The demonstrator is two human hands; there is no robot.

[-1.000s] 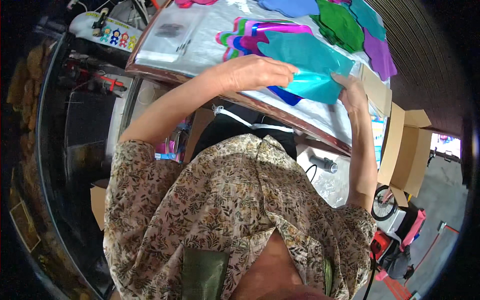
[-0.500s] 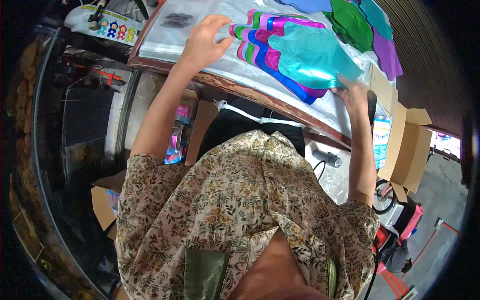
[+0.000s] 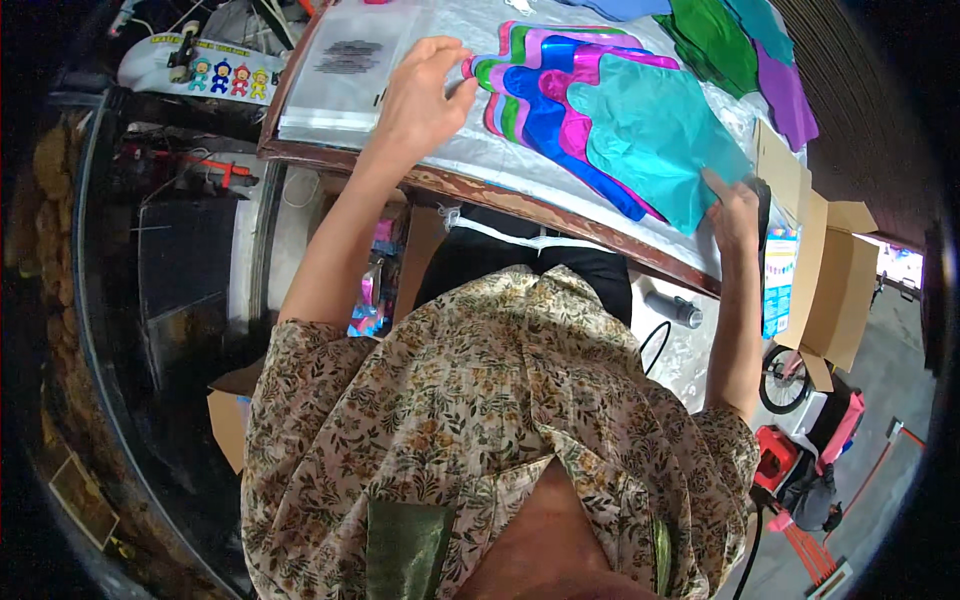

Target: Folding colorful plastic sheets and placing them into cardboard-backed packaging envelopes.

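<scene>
A fanned stack of flat, scalloped foil pieces in pink, green, lilac, blue and magenta (image 3: 553,118) lies on the table. On its upper right is a teal foil piece (image 3: 655,135), its near right corner pinched by my right hand (image 3: 735,212) and drooping toward the table's front edge. At the stack's left end, the narrow tips come between the thumb and fingers of my left hand (image 3: 425,108). That thumb and those fingers are curved, with a gap showing between them.
Clear plastic bags (image 3: 345,75) lie left of the stack. Green foil pieces (image 3: 708,50) and purple ones (image 3: 785,110) are at the far right. An open cardboard box (image 3: 835,285) stands beyond the table's right end. A wooden edge (image 3: 560,215) runs along the table front.
My right hand has moved right and slightly nearer, pulling the teal foil corner with it and baring more of the magenta and blue pieces. My left hand stays at the stack's left tips.
</scene>
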